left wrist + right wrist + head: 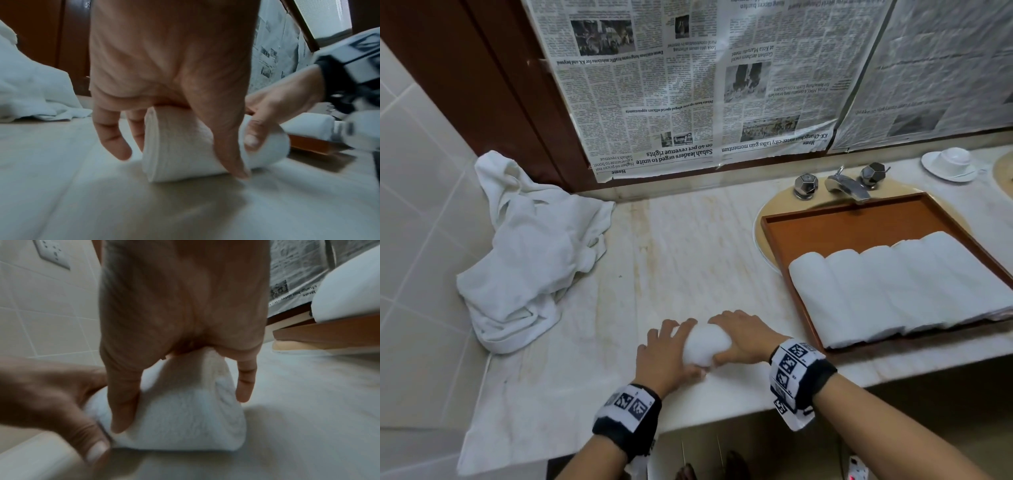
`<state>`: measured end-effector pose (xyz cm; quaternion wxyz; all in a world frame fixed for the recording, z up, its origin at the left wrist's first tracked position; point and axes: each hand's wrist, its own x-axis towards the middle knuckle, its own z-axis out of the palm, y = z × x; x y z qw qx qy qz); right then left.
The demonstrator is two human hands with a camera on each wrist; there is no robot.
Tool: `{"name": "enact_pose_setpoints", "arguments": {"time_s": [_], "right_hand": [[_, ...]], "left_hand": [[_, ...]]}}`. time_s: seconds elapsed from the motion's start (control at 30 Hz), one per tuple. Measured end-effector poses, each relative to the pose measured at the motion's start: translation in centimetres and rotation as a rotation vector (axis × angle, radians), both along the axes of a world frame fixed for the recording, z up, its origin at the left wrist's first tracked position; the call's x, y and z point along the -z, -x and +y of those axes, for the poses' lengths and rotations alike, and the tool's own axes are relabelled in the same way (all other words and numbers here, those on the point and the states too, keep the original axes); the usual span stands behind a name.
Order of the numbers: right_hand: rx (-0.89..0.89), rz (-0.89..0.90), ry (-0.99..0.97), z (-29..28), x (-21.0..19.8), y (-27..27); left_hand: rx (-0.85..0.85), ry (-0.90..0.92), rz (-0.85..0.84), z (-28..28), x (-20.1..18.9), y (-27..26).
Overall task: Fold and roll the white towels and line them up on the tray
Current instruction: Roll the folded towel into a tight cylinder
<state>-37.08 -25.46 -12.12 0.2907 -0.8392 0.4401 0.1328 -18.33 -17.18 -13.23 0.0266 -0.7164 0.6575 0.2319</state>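
Gripping one rolled white towel (705, 346) from both ends, the left hand (666, 354) and right hand (744, 339) curl fingers over the top w/ thumbs at the near side; the roll sits on the marble counter (671, 246) near its front edge, just left of the wooden tray (859, 222). Tray lies over the sink basin below the faucet (847, 186) and holds a row of rolled towels (900, 287) side by side, touching. Loose white towels (530, 253) are heaped at the counter's far left by the tiled wall; newspaper (688, 85) covers the wall behind, cup & saucer (950, 162) far right.
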Motion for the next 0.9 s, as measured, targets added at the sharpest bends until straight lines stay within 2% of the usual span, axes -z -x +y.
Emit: {"name": "enact_pose_setpoints", "arguments": {"time_s": [0.1, 0.23, 0.43, 0.7, 0.9], "right_hand": [[0.065, -0.016, 0.055, 1.3, -0.1, 0.8], [0.086, -0.023, 0.18, 3.7, 0.2, 1.9], [0.139, 0.038, 0.111, 4.7, 0.1, 1.8], [0.239, 0.097, -0.118, 4.9, -0.7, 1.3], [0.341, 0.142, -0.082, 7.1, 0.2, 1.5]], "left_hand": [[0.033, -0.099, 0.008, -1.6, -0.7, -0.4], [0.016, -0.168, 0.102, -2.2, -0.7, -0.9], [0.062, -0.22, 0.078, -1.6, -0.3, -0.3], [0.117, -0.265, 0.111, -0.5, -0.1, -0.6], [0.21, -0.24, 0.141, 0.0, -0.2, -0.6]]}}
